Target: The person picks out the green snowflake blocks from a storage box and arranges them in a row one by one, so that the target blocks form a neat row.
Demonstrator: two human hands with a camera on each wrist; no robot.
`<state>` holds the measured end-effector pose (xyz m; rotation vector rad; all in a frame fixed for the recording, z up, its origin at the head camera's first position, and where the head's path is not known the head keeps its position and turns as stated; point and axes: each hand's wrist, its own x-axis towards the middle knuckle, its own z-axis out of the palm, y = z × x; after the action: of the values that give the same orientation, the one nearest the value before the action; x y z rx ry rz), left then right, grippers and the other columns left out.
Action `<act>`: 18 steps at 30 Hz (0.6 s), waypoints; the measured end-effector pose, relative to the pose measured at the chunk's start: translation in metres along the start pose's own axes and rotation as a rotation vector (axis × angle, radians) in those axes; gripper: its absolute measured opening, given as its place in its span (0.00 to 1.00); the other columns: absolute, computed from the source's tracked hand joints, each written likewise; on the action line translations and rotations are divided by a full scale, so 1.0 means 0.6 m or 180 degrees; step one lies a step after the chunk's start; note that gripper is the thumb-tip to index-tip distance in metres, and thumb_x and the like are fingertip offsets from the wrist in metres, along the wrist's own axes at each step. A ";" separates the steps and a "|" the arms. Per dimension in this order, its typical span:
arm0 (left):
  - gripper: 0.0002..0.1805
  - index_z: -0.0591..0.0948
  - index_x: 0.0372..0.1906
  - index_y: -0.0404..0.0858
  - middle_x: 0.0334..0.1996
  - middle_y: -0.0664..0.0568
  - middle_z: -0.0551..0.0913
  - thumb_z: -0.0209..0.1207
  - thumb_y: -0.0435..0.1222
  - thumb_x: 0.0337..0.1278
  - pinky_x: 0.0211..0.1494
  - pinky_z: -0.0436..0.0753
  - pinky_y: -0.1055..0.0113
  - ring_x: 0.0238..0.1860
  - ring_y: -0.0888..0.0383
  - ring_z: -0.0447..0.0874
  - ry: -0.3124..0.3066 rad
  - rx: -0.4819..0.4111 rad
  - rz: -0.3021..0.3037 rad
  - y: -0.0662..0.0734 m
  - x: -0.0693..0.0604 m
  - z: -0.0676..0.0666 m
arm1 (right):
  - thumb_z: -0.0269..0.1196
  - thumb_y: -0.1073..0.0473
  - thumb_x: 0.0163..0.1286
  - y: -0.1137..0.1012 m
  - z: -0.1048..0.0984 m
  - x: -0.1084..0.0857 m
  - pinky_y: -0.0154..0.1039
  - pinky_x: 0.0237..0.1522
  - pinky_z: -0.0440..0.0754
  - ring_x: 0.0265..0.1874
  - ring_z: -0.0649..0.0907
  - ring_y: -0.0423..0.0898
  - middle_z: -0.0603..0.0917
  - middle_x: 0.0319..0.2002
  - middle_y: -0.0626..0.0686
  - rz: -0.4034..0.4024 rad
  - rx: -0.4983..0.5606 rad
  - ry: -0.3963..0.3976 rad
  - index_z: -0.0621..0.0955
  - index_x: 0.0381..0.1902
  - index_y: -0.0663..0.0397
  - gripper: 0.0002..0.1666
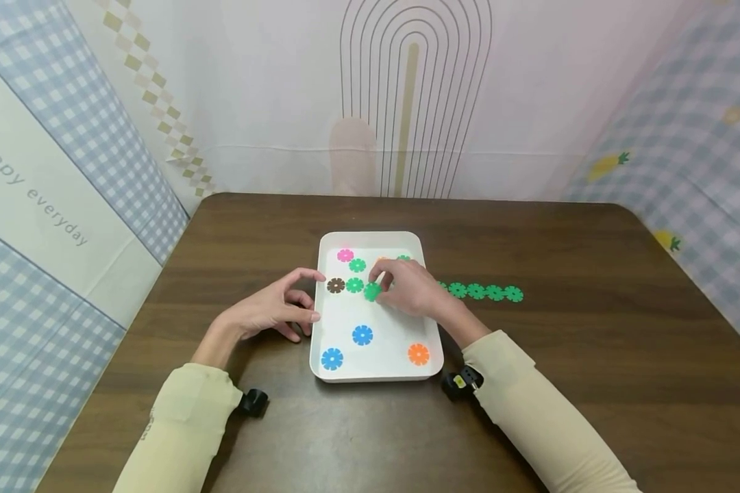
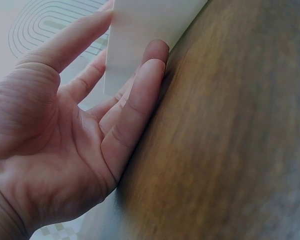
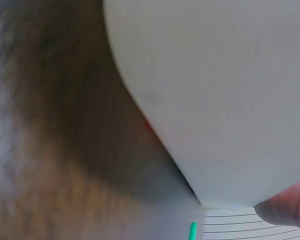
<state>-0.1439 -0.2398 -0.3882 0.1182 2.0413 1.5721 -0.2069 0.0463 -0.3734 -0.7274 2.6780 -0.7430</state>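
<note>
Your right hand (image 1: pixel 410 286) is pinching a green notched disc (image 1: pixel 371 292) within the white tray (image 1: pixel 376 366), your relaxed left hand (image 1: pixel 270 309) is touching its left side, and a seemingly part-done green row (image 1: pixel 476 292) is lying rightward, loose discs (image 1: pixel 362 335) remaining inside.

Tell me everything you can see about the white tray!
The white tray is a shallow rectangle with rounded corners and a raised rim. It looks like smooth plastic and sits flat on the brown table. Round, notched pieces in pink, brown, green, blue and orange lie inside. Fingers of the left hand touch its left side. The right hand reaches over its right rim, pinching a green piece.
</note>
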 end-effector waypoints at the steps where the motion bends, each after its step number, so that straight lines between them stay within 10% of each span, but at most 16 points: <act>1: 0.41 0.62 0.77 0.49 0.42 0.44 0.82 0.71 0.35 0.65 0.37 0.90 0.55 0.36 0.48 0.87 -0.0001 0.0001 0.0000 0.000 0.000 0.000 | 0.74 0.61 0.67 0.000 -0.001 -0.001 0.44 0.46 0.80 0.45 0.82 0.50 0.88 0.39 0.49 -0.0009 0.0016 -0.0006 0.86 0.53 0.46 0.17; 18: 0.41 0.62 0.77 0.50 0.42 0.44 0.82 0.71 0.35 0.65 0.37 0.90 0.55 0.36 0.48 0.87 -0.0005 0.0005 0.0008 0.000 -0.001 -0.001 | 0.75 0.63 0.67 0.018 -0.024 -0.005 0.38 0.30 0.75 0.34 0.81 0.48 0.88 0.34 0.51 -0.0273 0.0928 -0.0092 0.89 0.51 0.50 0.15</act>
<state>-0.1436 -0.2403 -0.3879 0.1225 2.0420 1.5713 -0.2142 0.0616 -0.3666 -0.7714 2.4511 -1.1061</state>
